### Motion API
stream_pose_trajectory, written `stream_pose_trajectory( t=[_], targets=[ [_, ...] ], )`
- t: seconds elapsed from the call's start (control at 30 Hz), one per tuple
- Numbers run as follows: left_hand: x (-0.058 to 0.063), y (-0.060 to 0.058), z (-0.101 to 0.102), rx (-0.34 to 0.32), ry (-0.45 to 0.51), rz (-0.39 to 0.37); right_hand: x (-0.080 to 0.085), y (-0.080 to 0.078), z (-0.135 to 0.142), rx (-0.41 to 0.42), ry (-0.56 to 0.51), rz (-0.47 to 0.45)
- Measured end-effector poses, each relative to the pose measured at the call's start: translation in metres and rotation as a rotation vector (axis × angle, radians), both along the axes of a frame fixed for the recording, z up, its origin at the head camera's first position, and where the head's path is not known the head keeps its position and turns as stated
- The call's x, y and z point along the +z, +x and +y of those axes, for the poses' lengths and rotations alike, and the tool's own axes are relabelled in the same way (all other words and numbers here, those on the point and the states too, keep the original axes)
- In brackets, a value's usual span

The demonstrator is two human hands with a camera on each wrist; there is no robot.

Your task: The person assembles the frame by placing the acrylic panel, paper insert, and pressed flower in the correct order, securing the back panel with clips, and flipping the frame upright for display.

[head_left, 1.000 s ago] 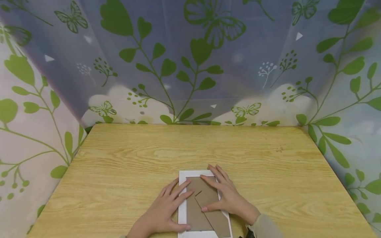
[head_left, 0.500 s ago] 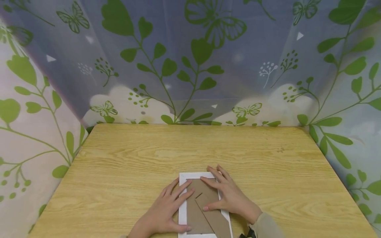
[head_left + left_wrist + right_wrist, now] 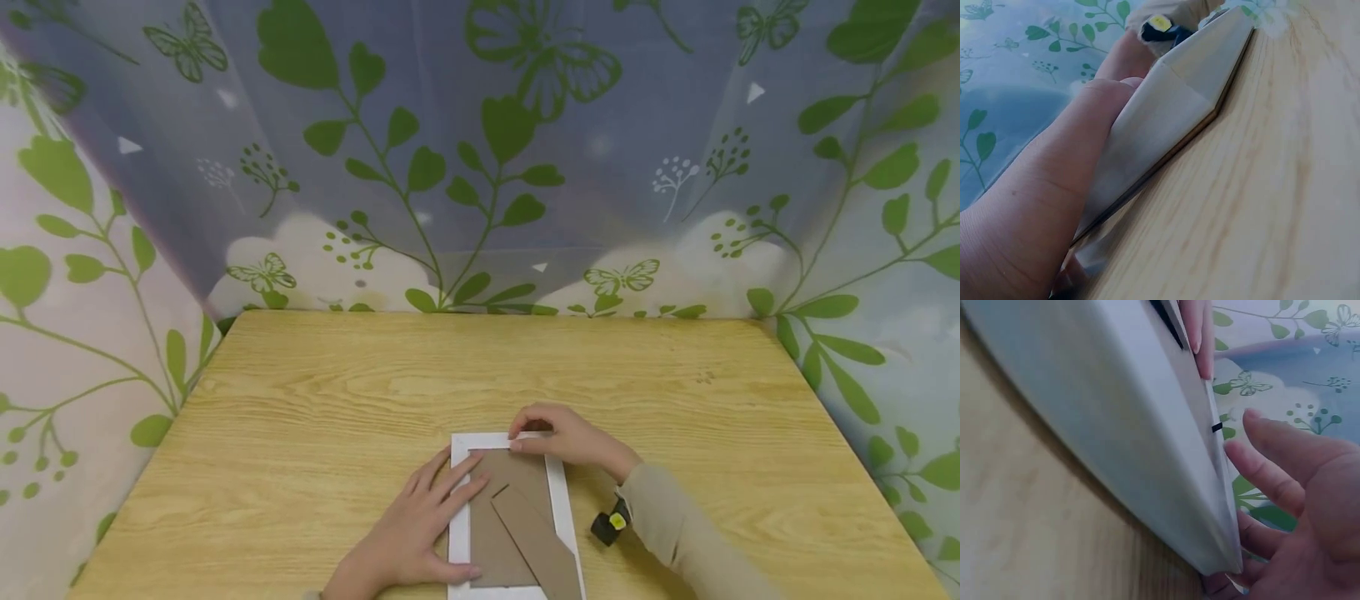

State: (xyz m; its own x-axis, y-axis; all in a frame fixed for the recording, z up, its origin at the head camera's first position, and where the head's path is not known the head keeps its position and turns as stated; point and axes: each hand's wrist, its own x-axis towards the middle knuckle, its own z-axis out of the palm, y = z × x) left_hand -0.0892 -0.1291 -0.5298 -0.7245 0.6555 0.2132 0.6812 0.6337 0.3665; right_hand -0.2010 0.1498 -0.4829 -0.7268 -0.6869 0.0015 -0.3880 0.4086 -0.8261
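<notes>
A white photo frame [image 3: 459, 483] lies face down at the table's near edge, showing its brown backing board [image 3: 491, 542] and a slanted easel stand [image 3: 536, 529]. My left hand [image 3: 408, 529] rests on its left side, fingers spread over the border onto the board. At the far border is my right hand [image 3: 566, 437], its arched index finger and thumb with tips close together. Seen from the right wrist, a small black tab [image 3: 1217, 427] sticks up by that border, near the thumb and index fingertips [image 3: 1252, 417]; the lower fingers are at the frame's outer edge.
The wood-grain table [image 3: 337, 400] extends beyond the frame and to both sides. A patterned cloth [image 3: 450, 167] with leaves and butterflies hangs around its back and sides. A black wrist camera [image 3: 611, 523] with a yellow mark sits at the right sleeve.
My right hand has left the right side of the board and moved up to the far border, its fingers drawing in. The left hand and the frame stay nearly where they were.
</notes>
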Motion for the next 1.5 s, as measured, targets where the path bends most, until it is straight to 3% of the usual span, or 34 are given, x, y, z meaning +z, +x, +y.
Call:
stream_pose_trajectory(
  t=[0.33, 0.67, 0.9, 1.2, 1.5],
  targets=[
    [0.003, 0.003, 0.001, -0.027, 0.007, 0.039, 0.001, -0.017, -0.012, -0.019, 0.06, -0.072],
    [0.008, 0.012, 0.005, -0.069, 0.009, -0.033, 0.01, -0.022, -0.02, -0.03, 0.161, -0.113],
    [0.009, 0.021, 0.009, -0.049, -0.131, 0.069, 0.015, -0.022, -0.021, -0.018, 0.214, -0.115],
    [0.002, 0.02, 0.013, -0.021, -0.14, 0.134, 0.02, -0.026, -0.021, 0.032, 0.279, -0.117],
    [0.001, 0.019, 0.012, -0.024, -0.116, 0.16, 0.021, -0.026, -0.025, 0.056, 0.276, -0.12]
  ],
)
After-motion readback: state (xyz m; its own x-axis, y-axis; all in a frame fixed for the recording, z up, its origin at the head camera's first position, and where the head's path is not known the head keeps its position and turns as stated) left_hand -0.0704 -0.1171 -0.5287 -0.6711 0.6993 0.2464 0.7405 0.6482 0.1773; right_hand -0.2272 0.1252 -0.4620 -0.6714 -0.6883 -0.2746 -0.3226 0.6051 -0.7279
